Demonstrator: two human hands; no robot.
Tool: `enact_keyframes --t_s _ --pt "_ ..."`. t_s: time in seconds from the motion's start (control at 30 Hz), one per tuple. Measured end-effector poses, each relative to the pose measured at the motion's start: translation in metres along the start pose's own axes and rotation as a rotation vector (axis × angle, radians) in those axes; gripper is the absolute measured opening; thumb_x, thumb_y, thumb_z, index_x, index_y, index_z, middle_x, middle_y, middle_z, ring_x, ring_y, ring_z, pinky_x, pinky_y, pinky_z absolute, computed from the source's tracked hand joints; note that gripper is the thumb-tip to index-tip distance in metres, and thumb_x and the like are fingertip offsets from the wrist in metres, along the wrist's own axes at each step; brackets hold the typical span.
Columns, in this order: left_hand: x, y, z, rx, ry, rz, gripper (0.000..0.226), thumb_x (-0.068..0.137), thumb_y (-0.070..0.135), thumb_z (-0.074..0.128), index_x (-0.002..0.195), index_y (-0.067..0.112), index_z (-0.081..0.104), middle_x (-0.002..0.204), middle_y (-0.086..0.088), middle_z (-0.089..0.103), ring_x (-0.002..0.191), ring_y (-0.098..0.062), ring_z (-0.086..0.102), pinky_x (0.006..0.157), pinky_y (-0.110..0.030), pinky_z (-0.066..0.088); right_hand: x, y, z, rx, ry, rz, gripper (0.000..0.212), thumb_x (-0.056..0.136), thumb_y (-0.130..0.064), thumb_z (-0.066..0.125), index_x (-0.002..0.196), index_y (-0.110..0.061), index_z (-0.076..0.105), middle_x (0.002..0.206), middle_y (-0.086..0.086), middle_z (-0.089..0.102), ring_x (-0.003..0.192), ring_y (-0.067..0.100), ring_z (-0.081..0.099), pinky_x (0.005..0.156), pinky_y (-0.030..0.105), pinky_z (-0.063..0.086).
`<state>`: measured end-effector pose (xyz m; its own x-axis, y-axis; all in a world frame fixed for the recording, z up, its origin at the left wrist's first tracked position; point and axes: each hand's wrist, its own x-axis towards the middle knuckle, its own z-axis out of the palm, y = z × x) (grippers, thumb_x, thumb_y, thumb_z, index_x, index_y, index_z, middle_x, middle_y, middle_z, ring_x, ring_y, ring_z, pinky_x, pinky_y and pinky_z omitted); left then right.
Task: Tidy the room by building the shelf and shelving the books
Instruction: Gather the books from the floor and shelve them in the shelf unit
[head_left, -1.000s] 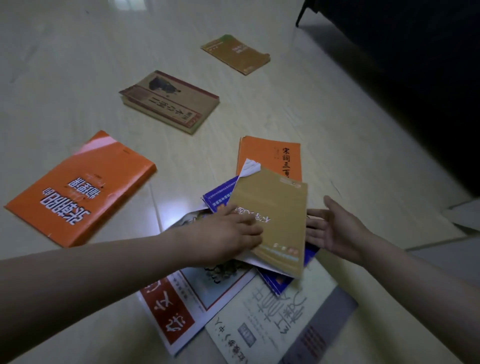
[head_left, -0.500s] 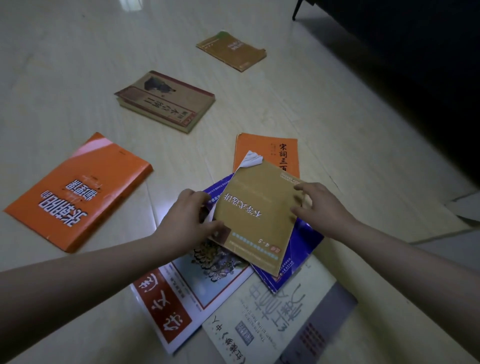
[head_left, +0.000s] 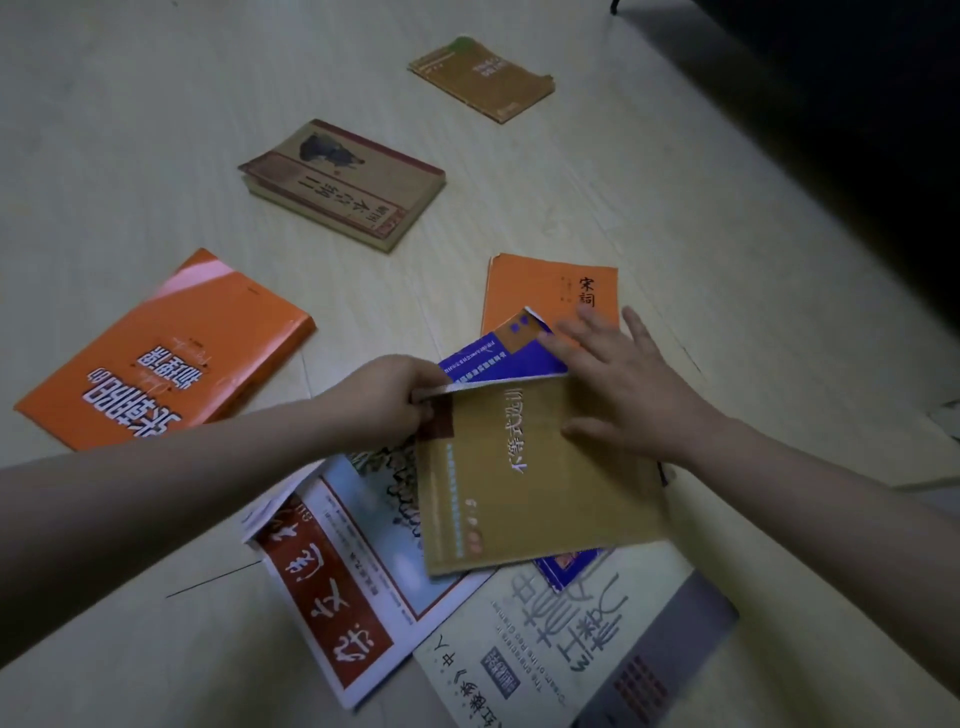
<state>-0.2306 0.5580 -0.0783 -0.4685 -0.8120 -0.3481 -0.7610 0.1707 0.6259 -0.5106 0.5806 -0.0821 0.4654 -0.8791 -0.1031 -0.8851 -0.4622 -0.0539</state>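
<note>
A tan thin book (head_left: 540, 483) lies on top of a loose pile on the floor. My left hand (head_left: 389, 400) pinches its upper left corner. My right hand (head_left: 623, 384) lies flat with spread fingers across the book's top right edge and the blue book (head_left: 498, 353) under it. Beneath them sit a white magazine with a red band (head_left: 332, 603), a pale large book (head_left: 576, 649) and a small orange book (head_left: 550, 291).
Scattered further out on the pale floor are a big orange book (head_left: 166, 353) at left, a thick brown book (head_left: 343, 182) in the middle and a brown paperback (head_left: 483, 78) at the back. Dark furniture (head_left: 857, 130) fills the right side.
The tan book has turned from a slanted pose to lie squarer on the pile. My right hand moved up from its lower right side to its top edge; my left hand shifted to the corner.
</note>
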Motion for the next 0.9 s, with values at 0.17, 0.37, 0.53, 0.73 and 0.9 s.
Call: enact_keyframes --t_s 0.17,0.37,0.53,0.73,0.9 --pt "0.021 0.007 0.004 -0.033 0.264 0.018 0.023 0.088 0.011 0.061 0.111 0.015 0.063 0.103 -0.001 0.067 0.085 -0.009 0.055 0.061 -0.013 0.038 -0.005 -0.006 0.013 0.498 -0.104 0.314 0.018 0.086 -0.035 0.067 0.098 -0.022 0.064 0.104 -0.004 0.066 0.099 0.017 0.059 0.083 0.038 0.051" --pt "0.021 0.001 0.005 -0.042 0.359 -0.024 0.03 0.087 0.022 0.064 0.115 0.015 0.06 0.11 -0.001 0.063 0.093 -0.015 0.06 0.081 -0.032 0.051 -0.005 0.001 0.022 0.723 0.093 0.623 0.005 0.088 -0.026 0.064 0.084 -0.023 0.063 0.086 -0.003 0.063 0.084 0.018 0.058 0.062 0.024 0.039" --pt "0.017 -0.013 0.012 0.023 0.279 -0.125 0.045 0.082 0.034 0.07 0.121 0.017 0.055 0.117 -0.004 0.059 0.098 -0.019 0.057 0.076 -0.028 0.04 -0.001 -0.009 0.029 0.657 0.064 0.657 0.008 0.086 -0.028 0.067 0.088 -0.021 0.063 0.084 -0.005 0.06 0.088 0.02 0.058 0.063 0.025 0.04" --pt "0.025 -0.015 0.013 0.028 0.271 -0.107 0.049 0.082 0.033 0.071 0.125 0.019 0.052 0.12 -0.003 0.058 0.102 -0.019 0.056 0.078 -0.027 0.039 0.016 -0.012 0.024 0.567 0.161 0.554 0.063 0.083 -0.029 0.067 0.14 -0.02 0.041 0.138 0.004 0.042 0.127 0.021 0.04 0.098 0.026 0.031" --pt "0.035 -0.013 0.008 -0.061 0.295 -0.112 0.046 0.086 0.04 0.065 0.126 0.021 0.052 0.116 0.006 0.059 0.094 -0.008 0.056 0.074 -0.024 0.042 0.055 -0.008 0.027 0.541 0.132 0.465 0.06 0.087 -0.035 0.064 0.141 -0.018 0.043 0.149 0.005 0.035 0.138 0.022 0.031 0.11 0.03 0.025"
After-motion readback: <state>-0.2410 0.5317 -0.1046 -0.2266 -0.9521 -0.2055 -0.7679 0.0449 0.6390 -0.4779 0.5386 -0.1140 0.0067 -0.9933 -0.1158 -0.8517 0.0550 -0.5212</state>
